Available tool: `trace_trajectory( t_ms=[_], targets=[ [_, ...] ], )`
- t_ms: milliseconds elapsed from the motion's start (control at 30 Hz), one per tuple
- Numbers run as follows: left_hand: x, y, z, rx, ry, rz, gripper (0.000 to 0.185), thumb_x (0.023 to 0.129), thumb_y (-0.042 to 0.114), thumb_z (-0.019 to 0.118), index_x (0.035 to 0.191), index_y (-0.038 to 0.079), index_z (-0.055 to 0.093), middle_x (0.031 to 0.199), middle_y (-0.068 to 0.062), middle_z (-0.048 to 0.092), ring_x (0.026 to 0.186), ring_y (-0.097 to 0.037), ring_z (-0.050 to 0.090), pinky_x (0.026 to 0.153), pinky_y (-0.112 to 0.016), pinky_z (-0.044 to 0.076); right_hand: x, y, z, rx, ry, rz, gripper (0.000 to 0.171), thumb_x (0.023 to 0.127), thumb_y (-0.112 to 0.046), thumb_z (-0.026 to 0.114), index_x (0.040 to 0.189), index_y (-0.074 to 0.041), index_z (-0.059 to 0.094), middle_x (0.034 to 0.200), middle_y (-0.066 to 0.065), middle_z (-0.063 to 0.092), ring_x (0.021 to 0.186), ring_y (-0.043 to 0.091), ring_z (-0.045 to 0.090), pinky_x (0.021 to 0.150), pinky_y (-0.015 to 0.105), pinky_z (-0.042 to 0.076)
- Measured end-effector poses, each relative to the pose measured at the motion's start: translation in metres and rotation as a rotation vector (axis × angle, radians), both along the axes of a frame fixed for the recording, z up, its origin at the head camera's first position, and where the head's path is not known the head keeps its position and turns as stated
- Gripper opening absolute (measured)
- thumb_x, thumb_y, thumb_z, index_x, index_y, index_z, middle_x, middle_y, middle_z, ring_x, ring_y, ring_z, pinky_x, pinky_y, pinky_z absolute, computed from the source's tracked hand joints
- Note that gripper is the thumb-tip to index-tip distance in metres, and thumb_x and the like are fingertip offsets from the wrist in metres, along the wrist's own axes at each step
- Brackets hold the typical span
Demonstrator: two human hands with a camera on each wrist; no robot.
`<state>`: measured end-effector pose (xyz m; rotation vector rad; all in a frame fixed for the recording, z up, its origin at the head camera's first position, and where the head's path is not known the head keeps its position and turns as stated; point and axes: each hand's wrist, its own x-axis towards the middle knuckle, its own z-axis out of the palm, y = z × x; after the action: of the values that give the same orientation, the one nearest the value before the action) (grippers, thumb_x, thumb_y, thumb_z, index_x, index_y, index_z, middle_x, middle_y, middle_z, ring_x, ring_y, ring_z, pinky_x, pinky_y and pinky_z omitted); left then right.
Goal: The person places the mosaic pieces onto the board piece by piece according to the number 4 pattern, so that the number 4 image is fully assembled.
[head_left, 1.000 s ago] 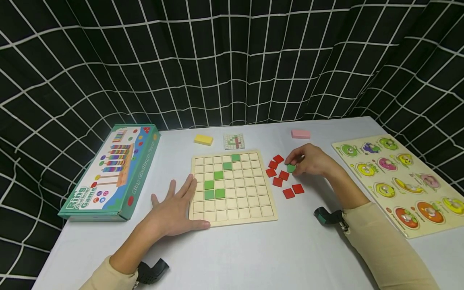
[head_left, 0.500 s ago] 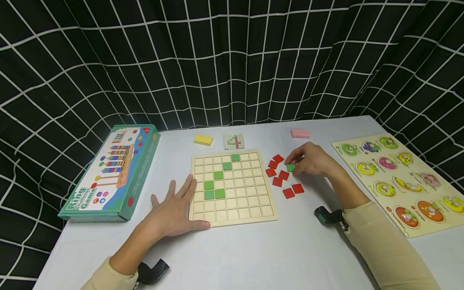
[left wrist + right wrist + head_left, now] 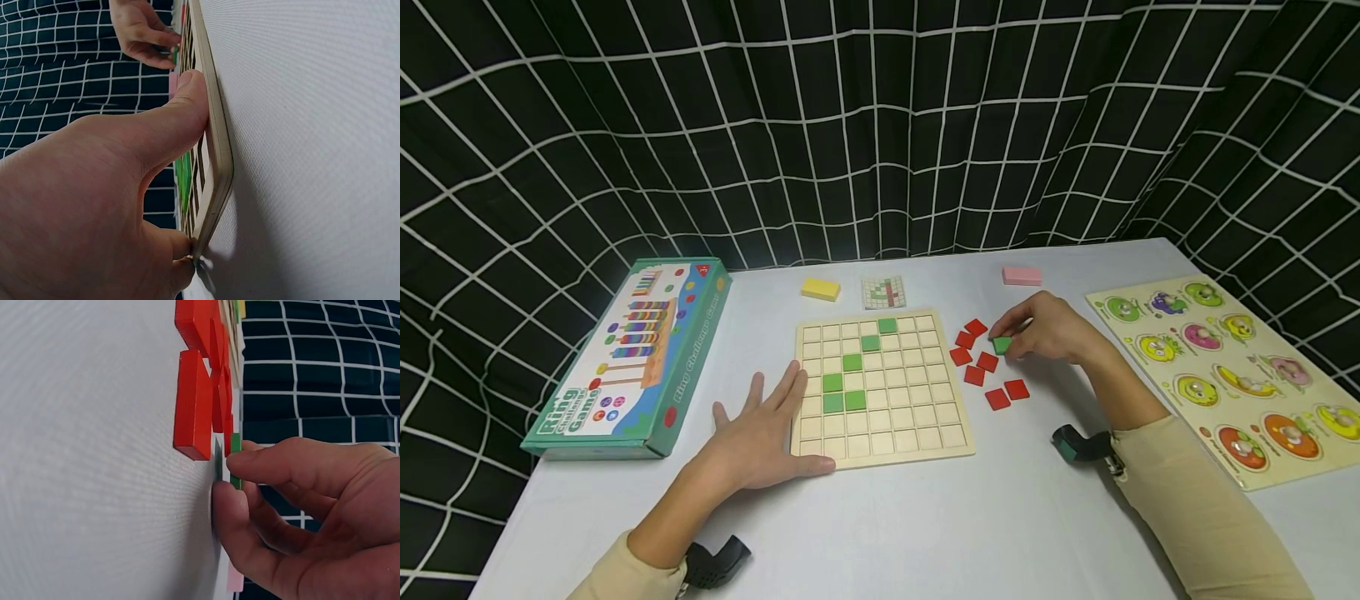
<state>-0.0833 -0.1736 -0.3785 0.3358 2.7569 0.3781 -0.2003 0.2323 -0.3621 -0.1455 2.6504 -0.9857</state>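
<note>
The right hand [image 3: 1045,332] pinches a green tile [image 3: 1002,345] between thumb and fingers, just off the counter [image 3: 925,517], among the red tiles [image 3: 987,362] lying right of the board [image 3: 880,387]. The left hand [image 3: 760,433] lies flat with fingers spread and straight; its thumb presses the board's near left edge, holding nothing.

The tile looks like thin, stiff painted wood: light, hard, not fragile, probably a little slick on its faces. It seems best taken by two opposite edges, as the fingers [image 3: 275,464] have it now, since a flat tile gives little to catch from above.

Six green tiles already sit in the board's cells. The right hand covers part of the tile, so its far edge is hidden. In the left wrist view the board shows only edge-on, and the small card [image 3: 884,292] behind it is too small to read.
</note>
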Motion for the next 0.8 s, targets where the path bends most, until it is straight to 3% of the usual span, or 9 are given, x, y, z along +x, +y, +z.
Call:
trace_trajectory(
  t_ms=[367,800],
  targets=[
    [-0.001,0.0,0.0,-0.001,-0.004,0.0,0.126,0.078,0.078,0.072,0.169,0.014,0.013,0.178,-0.002,0.004,0.159,-0.052,0.006,0.102,-0.094,0.01,0.0,-0.003,0.001,-0.053,-0.016,-0.001,0.032,0.082,-0.001,0.08,0.114,0.0,0.079,0.118,0.022,0.071,0.1,0.031,0.061,0.075,0.031,0.056],
    [-0.001,0.0,0.001,0.004,-0.008,0.001,0.125,0.078,0.077,0.073,0.169,0.013,0.014,0.178,-0.003,0.004,0.159,-0.052,0.006,0.102,-0.093,0.01,0.004,-0.013,0.001,-0.087,-0.016,0.036,0.032,0.08,-0.003,0.079,0.112,0.0,0.079,0.111,0.018,0.075,0.097,0.027,0.063,0.077,0.034,0.054]
  ],
)
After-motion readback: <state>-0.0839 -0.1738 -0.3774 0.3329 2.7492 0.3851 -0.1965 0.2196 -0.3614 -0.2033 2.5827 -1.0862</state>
